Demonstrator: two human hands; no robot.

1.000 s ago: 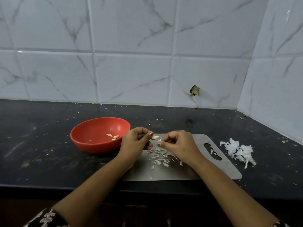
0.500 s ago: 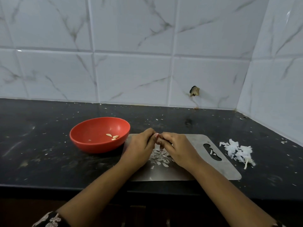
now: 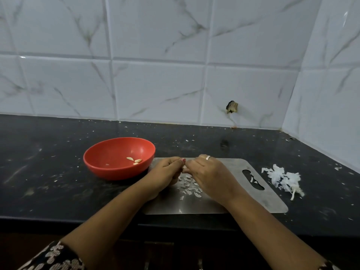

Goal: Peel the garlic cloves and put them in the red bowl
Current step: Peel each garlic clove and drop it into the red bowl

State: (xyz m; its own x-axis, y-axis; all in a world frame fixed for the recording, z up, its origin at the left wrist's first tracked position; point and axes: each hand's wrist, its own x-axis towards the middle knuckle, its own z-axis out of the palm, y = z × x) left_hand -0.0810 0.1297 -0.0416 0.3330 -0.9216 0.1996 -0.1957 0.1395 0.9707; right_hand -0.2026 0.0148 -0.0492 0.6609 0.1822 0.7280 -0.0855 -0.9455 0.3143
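A red bowl (image 3: pixel 109 166) sits on the black counter with three peeled garlic cloves (image 3: pixel 134 160) inside. Just right of it, over a steel cutting board (image 3: pixel 263 201), my left hand (image 3: pixel 165 175) and my right hand (image 3: pixel 208 175) meet fingertip to fingertip. Between the fingertips a small pale garlic clove (image 3: pixel 184 167) is pinched by both hands; most of it is hidden. Loose peel flakes (image 3: pixel 189 187) lie on the board under the hands.
A heap of white garlic skins (image 3: pixel 282 179) lies on the counter (image 3: pixel 48 182) right of the board. The tiled wall stands behind, and a side wall closes in at the right. The counter's front edge runs just below the board.
My hands were apart a second ago, the left one holding the clove up. They have come together low over the board, both now on the clove.
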